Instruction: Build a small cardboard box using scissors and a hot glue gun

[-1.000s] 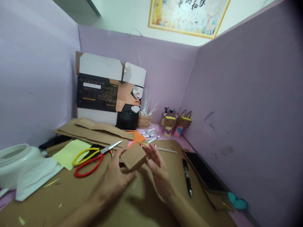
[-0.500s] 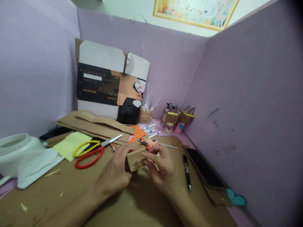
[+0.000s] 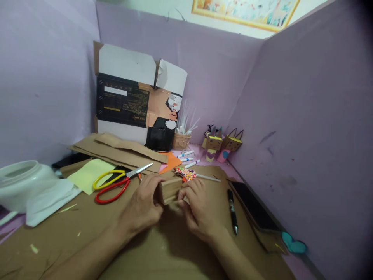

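Between my hands is a small brown cardboard box (image 3: 171, 190), held just above the cardboard sheet (image 3: 151, 252) that covers the table. My left hand (image 3: 143, 202) grips its left end, thumb low and fingers over the top. At the right end, my right hand (image 3: 194, 204) has curled fingers pressed on the box's edge. Part of the box is hidden behind the fingers. Behind it lies a colourful patterned paper piece (image 3: 186, 174) with a white stick (image 3: 208, 177). Scissors (image 3: 128, 179) with one yellow and one red handle lie beyond my left hand.
Right of my hands lie a black pen (image 3: 232, 212) and a dark phone (image 3: 256, 206). Cardboard strips (image 3: 119, 149), yellow paper (image 3: 90, 177) and a white pot (image 3: 26, 186) are left. Farther back stand a straw basket (image 3: 181, 141), markers (image 3: 186, 158) and cardboard animal figures (image 3: 214, 144).
My right hand's fingers have shifted from pinching the box's upper right to curling along its right end. The box has turned slightly. The view has tipped slightly.
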`<state>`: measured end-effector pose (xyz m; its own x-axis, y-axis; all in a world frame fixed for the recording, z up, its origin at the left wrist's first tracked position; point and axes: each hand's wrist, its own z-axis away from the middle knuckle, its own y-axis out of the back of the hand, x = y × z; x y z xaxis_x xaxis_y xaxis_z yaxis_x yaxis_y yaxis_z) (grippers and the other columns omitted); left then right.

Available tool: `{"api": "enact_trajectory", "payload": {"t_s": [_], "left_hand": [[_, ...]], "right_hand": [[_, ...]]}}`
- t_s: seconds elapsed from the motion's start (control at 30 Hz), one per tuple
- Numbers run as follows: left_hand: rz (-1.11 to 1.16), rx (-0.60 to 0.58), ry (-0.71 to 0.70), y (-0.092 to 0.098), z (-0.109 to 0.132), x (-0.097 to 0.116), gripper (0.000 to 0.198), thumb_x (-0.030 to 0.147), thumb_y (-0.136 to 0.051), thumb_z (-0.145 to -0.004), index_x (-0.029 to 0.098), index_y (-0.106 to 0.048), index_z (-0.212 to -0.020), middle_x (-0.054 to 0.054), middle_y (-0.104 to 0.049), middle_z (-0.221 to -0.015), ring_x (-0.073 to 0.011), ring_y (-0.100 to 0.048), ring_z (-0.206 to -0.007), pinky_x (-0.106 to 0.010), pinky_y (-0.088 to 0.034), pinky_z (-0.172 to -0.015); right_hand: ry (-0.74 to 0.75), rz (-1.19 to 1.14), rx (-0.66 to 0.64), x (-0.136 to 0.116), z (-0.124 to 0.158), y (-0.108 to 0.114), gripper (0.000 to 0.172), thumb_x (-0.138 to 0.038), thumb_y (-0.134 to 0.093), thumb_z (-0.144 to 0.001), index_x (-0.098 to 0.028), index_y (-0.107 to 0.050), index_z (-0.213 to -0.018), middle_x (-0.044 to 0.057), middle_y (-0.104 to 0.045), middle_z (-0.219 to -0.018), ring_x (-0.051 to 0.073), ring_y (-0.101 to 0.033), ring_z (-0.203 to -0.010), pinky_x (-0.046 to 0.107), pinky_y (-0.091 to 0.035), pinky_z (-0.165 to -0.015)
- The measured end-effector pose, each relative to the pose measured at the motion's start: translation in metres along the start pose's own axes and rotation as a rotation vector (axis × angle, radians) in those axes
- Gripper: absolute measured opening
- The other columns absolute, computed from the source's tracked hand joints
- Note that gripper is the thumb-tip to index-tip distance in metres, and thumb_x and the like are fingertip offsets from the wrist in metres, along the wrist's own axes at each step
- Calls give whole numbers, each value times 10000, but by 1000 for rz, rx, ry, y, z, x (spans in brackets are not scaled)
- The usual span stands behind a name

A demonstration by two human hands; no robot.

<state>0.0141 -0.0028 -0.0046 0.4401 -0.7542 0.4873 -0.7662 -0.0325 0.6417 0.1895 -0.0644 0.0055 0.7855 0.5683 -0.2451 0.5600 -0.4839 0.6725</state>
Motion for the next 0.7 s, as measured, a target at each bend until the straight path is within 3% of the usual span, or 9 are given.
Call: {"api": "enact_trajectory", "payload": {"t_s": [0.17, 0.3, 0.4, 0.53, 0.6, 0.7], "left_hand": [[120, 25, 225, 6, -8, -10, 498, 89, -552, -652, 222, -454, -1122, -46, -610, -1071, -211, -616, -956, -331, -507, -818], [309, 92, 252, 2, -7, -14, 509, 85, -564, -633, 231, -435, -1103, -64, -575, -1206, -205, -602, -1039, -318, -502, -844], [416, 145, 223, -1, -5, -12, 501, 67, -557, -641, 235, -418, -1091, -87, -499, -1316, -205, -552, -1139, -340, -474, -911], [416, 151, 223, 0, -5, -9, 489, 67, -568, -641, 230, -415, -1076, -97, -498, -1309, -211, -533, -1160, -363, -458, -940], [393, 150, 220, 1, -6, -8, 492, 65, -573, -638, 227, -414, -1074, -101, -506, -1302, -215, -535, -1154, -369, -459, -940], [330, 161, 152, 1, -6, -9, 486, 46, -559, -650, 225, -414, -1078, -99, -521, -1290, -223, -531, -1162, -382, -448, -955]], "right_hand": [[-36, -391, 135, -6, 6, 5, 237, -272, -317, -920, -217, -399, -704, 0, -419, -669, 176, -427, -660, 362, -373, -684], [-126, -620, 330, -3, 16, -2, 375, -313, -313, -950, -217, -355, -589, -39, -301, -558, 143, -357, -541, 348, -378, -640], [-139, -643, 363, -3, 17, -7, 264, -333, -520, -862, -223, -425, -642, -35, -379, -586, 146, -420, -557, 334, -403, -617], [-127, -549, 399, -7, 11, -8, 174, -119, -645, -752, -222, -517, -692, -10, -546, -660, 156, -559, -652, 315, -465, -663], [-212, -555, 416, -8, 8, -6, 198, -84, -637, -757, -218, -539, -650, -17, -575, -634, 143, -582, -635, 309, -488, -693], [-434, -638, 443, -7, 5, -5, 127, -162, -672, -755, -223, -581, -691, -7, -622, -673, 159, -625, -690, 332, -507, -760]]}}
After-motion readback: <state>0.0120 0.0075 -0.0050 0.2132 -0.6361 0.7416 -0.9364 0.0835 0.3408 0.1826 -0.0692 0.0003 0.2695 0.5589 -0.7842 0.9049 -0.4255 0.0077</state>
